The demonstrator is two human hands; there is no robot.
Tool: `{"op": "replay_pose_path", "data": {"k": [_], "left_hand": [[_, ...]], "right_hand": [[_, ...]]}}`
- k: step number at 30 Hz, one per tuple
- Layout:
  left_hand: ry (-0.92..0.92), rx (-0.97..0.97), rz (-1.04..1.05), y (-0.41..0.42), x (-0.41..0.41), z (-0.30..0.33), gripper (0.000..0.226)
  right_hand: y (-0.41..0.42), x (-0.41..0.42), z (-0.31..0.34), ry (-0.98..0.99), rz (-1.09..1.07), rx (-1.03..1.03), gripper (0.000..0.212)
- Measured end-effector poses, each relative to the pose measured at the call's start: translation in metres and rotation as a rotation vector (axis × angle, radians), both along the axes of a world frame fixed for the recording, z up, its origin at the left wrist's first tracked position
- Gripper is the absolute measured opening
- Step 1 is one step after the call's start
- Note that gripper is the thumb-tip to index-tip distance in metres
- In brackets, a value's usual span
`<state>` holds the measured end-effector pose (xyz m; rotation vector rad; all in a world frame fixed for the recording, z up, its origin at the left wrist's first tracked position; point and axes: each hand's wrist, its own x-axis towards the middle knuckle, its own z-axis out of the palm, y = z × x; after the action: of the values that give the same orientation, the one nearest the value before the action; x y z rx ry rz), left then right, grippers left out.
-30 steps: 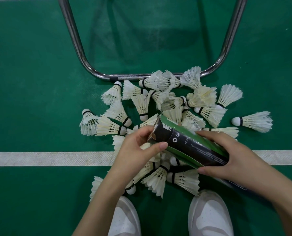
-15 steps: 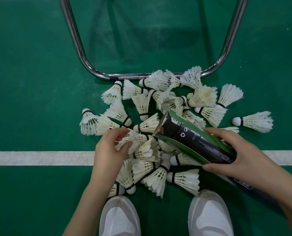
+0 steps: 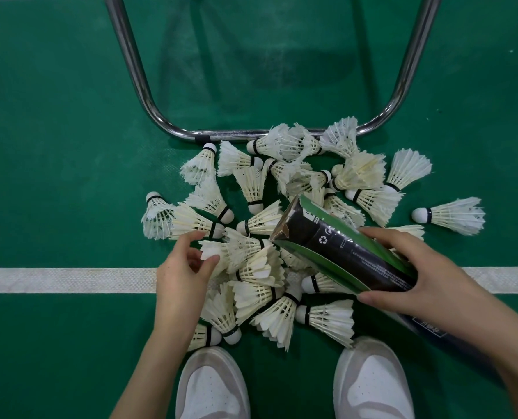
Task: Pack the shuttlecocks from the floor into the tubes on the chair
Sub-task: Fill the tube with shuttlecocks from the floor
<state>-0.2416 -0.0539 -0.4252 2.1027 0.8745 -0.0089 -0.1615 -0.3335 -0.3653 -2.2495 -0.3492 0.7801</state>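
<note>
Shuttlecocks litter the floor by my shoes. My right hand grips the tube; my left hand pinches one shuttlecock's feathers. I should feed it cork-first, gently, straight into the mouth.

White feathered shuttlecocks lie heaped on the floor beneath a tilted black-and-green tube.

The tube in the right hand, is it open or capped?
Open: the tube shows a bare, lidless mouth facing the left hand; right hand grips it.
</note>
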Motion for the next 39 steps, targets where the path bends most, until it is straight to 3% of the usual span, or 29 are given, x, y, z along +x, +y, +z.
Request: {"op": "replay_pose_path", "data": {"k": [5,15,23,39], "left_hand": [[-0.042,-0.101,0.055,-0.005,0.002,0.005,0.03],[-0.251,-0.119,0.161,0.003,0.017,0.047,0.033],[-0.384,-0.392,0.146,-0.01,0.027,0.079,0.029],[-0.259,-0.542,-0.055,-0.037,0.025,0.073,0.024]], "right_hand": [[-0.001,-0.001,-0.001,-0.002,0.004,0.004,0.074],[0.001,-0.001,-0.002,-0.006,0.015,-0.001,0.074],[0.003,-0.001,-0.001,-0.015,0.031,-0.01,0.076],[0.008,-0.001,-0.002,-0.01,0.075,-0.029,0.075]]}}
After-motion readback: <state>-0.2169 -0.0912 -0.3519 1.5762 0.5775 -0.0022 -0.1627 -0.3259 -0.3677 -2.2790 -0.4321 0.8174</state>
